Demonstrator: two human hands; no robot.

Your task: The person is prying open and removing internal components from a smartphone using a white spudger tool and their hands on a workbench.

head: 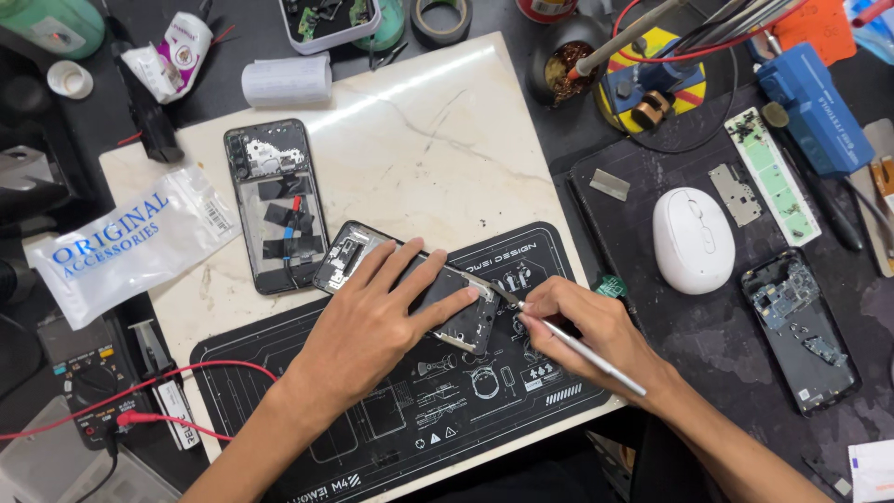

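My left hand (372, 321) lies flat on an opened phone (346, 255) resting on a black printed work mat (447, 419), fingers spread and pressing it down. My right hand (596, 331) grips a slim metal tool (587, 352) like a pen, its tip touching the phone's right edge by my left fingertips. A second opened phone (275, 205) with exposed insides lies on the marble slab (438, 140), just left of my left hand.
A white mouse (694, 239) and a third opened phone (799, 326) sit on a dark mat at right. A clear plastic bag (130, 242), a multimeter (88, 373) with red leads, a soldering stand (652, 84) and tape rolls ring the slab.
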